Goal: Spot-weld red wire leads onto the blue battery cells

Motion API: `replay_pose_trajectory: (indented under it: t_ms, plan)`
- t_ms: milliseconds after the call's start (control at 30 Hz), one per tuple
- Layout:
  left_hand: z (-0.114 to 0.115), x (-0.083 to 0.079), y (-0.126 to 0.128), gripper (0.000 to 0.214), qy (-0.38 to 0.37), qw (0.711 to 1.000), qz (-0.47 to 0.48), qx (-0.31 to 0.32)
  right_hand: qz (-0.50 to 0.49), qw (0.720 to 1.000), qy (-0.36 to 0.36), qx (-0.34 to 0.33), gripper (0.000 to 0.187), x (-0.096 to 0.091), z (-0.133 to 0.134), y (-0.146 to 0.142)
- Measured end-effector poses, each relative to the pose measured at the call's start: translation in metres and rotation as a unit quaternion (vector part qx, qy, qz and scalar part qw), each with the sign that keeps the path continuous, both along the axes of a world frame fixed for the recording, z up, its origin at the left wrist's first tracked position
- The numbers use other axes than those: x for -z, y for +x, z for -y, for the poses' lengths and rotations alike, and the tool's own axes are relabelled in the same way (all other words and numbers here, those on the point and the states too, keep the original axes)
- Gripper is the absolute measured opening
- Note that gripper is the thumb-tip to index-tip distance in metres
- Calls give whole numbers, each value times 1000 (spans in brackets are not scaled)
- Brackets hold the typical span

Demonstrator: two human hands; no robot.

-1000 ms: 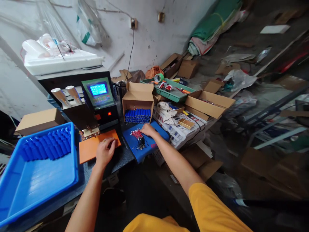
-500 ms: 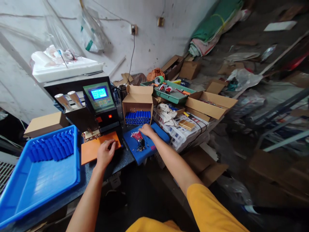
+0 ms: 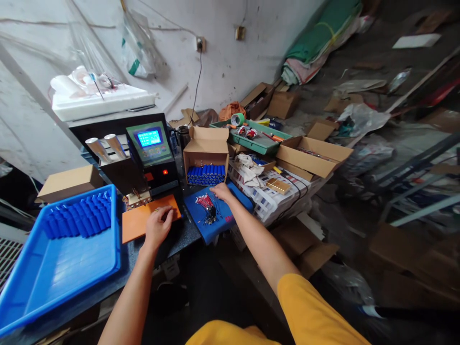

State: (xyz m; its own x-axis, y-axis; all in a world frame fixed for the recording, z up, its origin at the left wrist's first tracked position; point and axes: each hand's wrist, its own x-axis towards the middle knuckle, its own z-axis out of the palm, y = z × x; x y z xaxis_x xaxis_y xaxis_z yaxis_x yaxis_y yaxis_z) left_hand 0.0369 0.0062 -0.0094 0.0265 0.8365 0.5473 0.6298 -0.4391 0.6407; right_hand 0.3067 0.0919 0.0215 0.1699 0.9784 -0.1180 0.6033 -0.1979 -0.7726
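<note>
My left hand (image 3: 158, 223) rests on the orange board (image 3: 134, 226) in front of a black machine, its fingers curled inward; whatever is in them is hidden. On the blue cloth (image 3: 196, 223), my right hand (image 3: 220, 191) has its fingers pinched together at the upper right of a bunch of red and black wires (image 3: 207, 209). Too small to tell is what that pinch holds. Just behind the right hand, an open cardboard box (image 3: 205, 152) contains rows of blue cylindrical cells (image 3: 206, 175).
The machine's lit screen (image 3: 149, 138) faces me. Left of the board stands a blue plastic tray (image 3: 72, 261) with blue cells (image 3: 79, 215) at its far end. To the right are a white crate (image 3: 264, 196), a green tray (image 3: 251, 141) and an open carton (image 3: 312, 155).
My right hand has shifted slightly right, away from the wire bunch. My left hand stays in about the same place on the orange board. The view has moved a little.
</note>
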Motion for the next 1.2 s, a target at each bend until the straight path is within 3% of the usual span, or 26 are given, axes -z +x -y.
replay_pose_trajectory:
  t_ms: [233, 367, 533, 667, 767, 967, 1200]
  plan:
    - [0, -2, -2, 31, -34, 997, 63, 23, -174, 980, 92, 37, 40, -27, 17, 25]
    - [5, -4, 2, 40, -70, 984, 163, 30, -395, 903, 170, -11, 46, -54, 32, 25]
    - [30, -25, 22, 38, -74, 967, 244, 21, -503, 843, 145, -124, 43, -76, 61, -9]
    - [48, -50, 38, 34, -73, 958, 272, 42, -550, 805, 81, -208, 39, -76, 80, -51]
    - [51, -58, 37, 34, -107, 942, 312, 67, -575, 779, 44, -247, 41, -71, 88, -79]
    - [60, -52, 22, 40, -173, 909, 363, 109, -599, 758, -1, -259, 40, -57, 93, -112]
    - [70, -34, 12, 41, -146, 916, 371, 44, -619, 763, -34, -185, 44, -49, 93, -126]
